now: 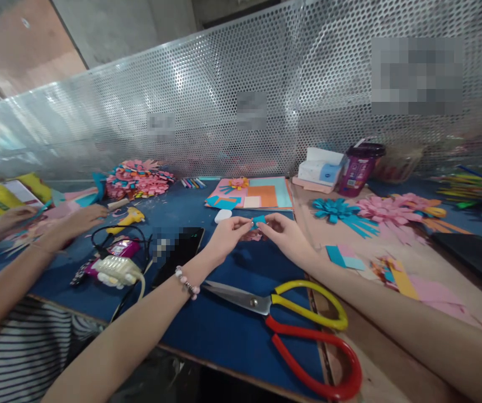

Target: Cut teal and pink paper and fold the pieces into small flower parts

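Note:
A small piece of blue paper (258,220) is pinched between both my hands above the blue tabletop. My left hand (229,234), with a beaded bracelet at the wrist, grips its left side. On its right side, the fingers of my right hand (285,232) are closed. Something pink shows just below the blue piece, too small to make out. Large scissors (261,305) with one yellow and one red handle lie nearer to me, blades pointing left. Beyond my hands rests a stack of coloured paper sheets (261,196), with an orange and pink paper flower (238,183) on it.
Blue and pink paper flowers (335,211), paper scraps and a purple cup (360,170) are on the right. To the left lie a phone (180,252), a power strip (117,270) and a yellow glue gun (128,219). Another person's hands (77,224) work at far left. A perforated metal panel (216,101) stands behind.

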